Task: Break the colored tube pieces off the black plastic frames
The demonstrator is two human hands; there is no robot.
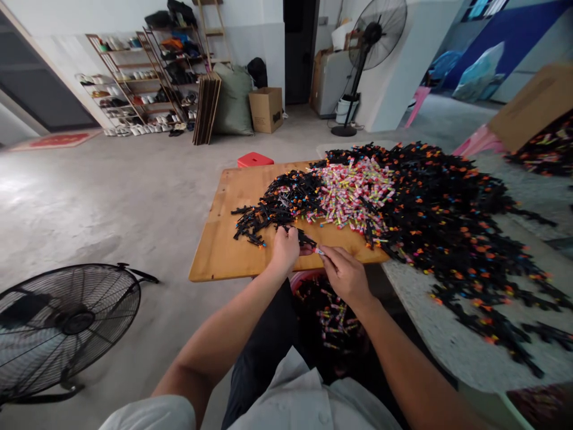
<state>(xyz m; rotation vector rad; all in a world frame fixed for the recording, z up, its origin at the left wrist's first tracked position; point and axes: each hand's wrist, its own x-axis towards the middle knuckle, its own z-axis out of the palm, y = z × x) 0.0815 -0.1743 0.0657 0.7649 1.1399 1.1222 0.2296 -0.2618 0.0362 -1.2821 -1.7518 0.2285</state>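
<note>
My left hand [286, 248] is closed on a small black toy gun [306, 239] above the front edge of the wooden board [219, 263]. My right hand [345, 273] pinches a small white-and-red printed tube [319, 251] at the toy gun's end; whether the two are joined I cannot tell. Just beyond my hands lies a heap of black toy guns [264, 215], some with orange or blue bits. To its right is a pile of pink, white and yellow tubes [353, 194].
A large heap of black toy guns with orange tips [447, 209] covers the stone-like table [430, 316] at right. Below my hands stands a tub [301, 276] holding tubes and dark pieces. A floor fan [76, 322] stands at left, a red stool [255, 159] behind the board.
</note>
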